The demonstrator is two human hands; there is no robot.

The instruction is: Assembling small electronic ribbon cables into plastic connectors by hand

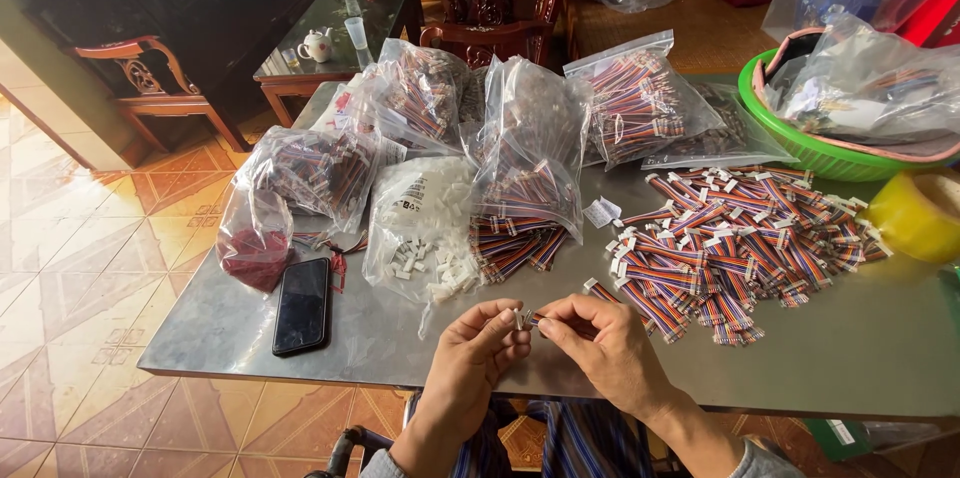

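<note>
Room: tiled floor in orange and cream, dark carved wooden chairs and a glass-topped side table at the back. Work surface: a grey sheet-metal table (860, 338), its near edge running across the lower part of the view.

Landmark: black smartphone (302, 305), lying face up on the table's left part.

- Just right of the phone: clear plastic bag of small white plastic connector housings (425, 228), a few spilled at its mouth.
- Behind and left of the phone: small clear bag of dark red parts (254, 243).
- Behind the phone: several clear bags of multicoloured ribbon-wire leads (530, 168), piled and overlapping.
- Far right of the phone: loose heap of multicoloured ribbon-wire leads with white ends (730, 238).
- Beyond the heap: green plastic basin (790, 143), holding more bagged goods.
- Far right edge: roll of yellow tape (918, 213), blurred and cut off.

Hard to make out: bag contents at the back blur together; the person's forearms and lap are cut off at the bottom.

Hands: right of the phone, at the near table edge. Left hand (475, 358) and right hand (600, 343) meet fingertip to fingertip, both pinched narrow on one small white connector piece (524, 318) held between them. Too small to tell which hand bears it.
</note>
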